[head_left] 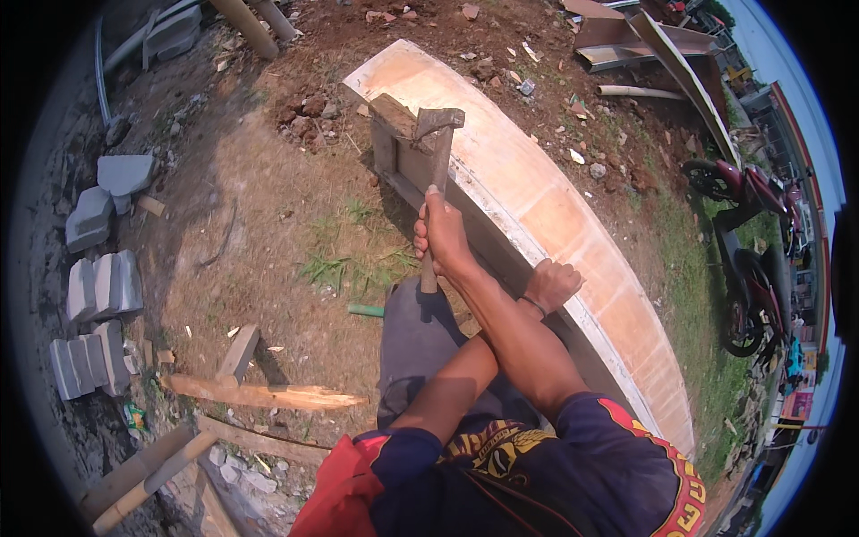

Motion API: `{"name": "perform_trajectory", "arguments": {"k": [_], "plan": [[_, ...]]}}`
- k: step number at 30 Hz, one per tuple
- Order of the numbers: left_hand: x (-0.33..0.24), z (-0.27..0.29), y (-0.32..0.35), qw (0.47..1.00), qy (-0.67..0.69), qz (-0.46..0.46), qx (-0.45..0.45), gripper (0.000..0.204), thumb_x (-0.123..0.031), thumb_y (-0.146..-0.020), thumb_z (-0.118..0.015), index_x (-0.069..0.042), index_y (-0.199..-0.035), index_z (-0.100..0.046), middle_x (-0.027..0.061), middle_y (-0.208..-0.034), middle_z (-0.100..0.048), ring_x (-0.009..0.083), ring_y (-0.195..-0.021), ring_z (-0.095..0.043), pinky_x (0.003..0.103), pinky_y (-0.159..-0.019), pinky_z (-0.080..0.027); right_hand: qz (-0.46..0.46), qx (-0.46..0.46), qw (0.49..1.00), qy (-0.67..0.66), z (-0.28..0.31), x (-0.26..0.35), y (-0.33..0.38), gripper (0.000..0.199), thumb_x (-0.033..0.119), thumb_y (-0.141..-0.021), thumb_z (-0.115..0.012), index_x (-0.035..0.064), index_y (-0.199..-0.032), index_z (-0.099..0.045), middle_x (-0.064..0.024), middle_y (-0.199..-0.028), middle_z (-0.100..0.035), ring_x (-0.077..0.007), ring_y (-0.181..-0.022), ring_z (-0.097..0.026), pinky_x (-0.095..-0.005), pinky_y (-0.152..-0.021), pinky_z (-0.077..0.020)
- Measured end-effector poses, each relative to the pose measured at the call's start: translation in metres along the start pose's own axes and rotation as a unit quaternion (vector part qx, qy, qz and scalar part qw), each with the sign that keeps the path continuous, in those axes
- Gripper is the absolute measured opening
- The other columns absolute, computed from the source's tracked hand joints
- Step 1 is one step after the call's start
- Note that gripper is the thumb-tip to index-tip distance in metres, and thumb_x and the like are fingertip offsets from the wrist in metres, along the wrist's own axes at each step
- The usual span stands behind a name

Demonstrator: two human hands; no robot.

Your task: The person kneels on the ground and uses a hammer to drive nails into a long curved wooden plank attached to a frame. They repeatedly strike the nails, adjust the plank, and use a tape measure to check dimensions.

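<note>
My right hand [442, 234] is closed round the wooden handle of a hammer [438, 161]. The hammer's dark metal head is raised toward the far end of a long, pale panel [573, 224], beside a timber end piece [394, 134] fixed against its frame. Crossing beneath my right forearm, my left arm reaches to the right. My left hand [552, 285] is a closed fist resting at the panel's near edge; what its fingers hold, if anything, is hidden. The panel stands on its side next to my leg, its timber underside partly in shadow.
Grey concrete blocks [106, 286] are stacked at the left. A split plank [268, 392] and a short wood offcut [238, 355] lie on the dirt. Bamboo poles [152, 483] cross at lower left. Motorcycles [747, 242] stand at the right; metal sheets [644, 45] lie beyond the panel.
</note>
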State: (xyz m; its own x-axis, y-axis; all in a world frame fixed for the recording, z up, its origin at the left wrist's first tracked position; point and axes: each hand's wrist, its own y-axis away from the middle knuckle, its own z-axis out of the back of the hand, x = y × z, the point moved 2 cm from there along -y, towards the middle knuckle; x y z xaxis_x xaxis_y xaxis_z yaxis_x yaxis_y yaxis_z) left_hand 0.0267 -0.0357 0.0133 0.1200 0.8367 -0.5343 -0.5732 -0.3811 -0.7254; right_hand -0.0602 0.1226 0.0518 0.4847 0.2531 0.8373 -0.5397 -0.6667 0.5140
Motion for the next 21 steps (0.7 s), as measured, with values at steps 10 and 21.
{"name": "perform_trajectory", "arguments": {"k": [10, 21], "plan": [[0.001, -0.005, 0.004, 1.0, -0.005, -0.002, -0.005, 0.026, -0.03, -0.077, -0.071, -0.016, -0.061, -0.055, 0.0016, -0.06, -0.053, 0.02, -0.057, -0.058, 0.035, -0.056, -0.043, -0.082, 0.023, 0.995, -0.049, 0.005, -0.006, -0.002, 0.04, 0.051, -0.097, -0.04, 0.0127, -0.085, -0.039, 0.0006, -0.057, -0.038, -0.0108, -0.043, -0.037, -0.03, -0.039, -0.0344], [0.0, -0.002, 0.001, 1.0, -0.008, -0.004, 0.0, 0.026, -0.029, -0.078, -0.069, -0.017, -0.061, -0.055, 0.0009, -0.06, -0.053, 0.0194, -0.057, -0.058, 0.035, -0.056, -0.043, -0.094, 0.051, 0.994, 0.007, -0.005, -0.019, 0.015, 0.043, 0.052, -0.097, -0.04, 0.0124, -0.081, -0.04, 0.0007, -0.058, -0.038, -0.0112, -0.042, -0.036, -0.0304, -0.04, -0.0346]]}}
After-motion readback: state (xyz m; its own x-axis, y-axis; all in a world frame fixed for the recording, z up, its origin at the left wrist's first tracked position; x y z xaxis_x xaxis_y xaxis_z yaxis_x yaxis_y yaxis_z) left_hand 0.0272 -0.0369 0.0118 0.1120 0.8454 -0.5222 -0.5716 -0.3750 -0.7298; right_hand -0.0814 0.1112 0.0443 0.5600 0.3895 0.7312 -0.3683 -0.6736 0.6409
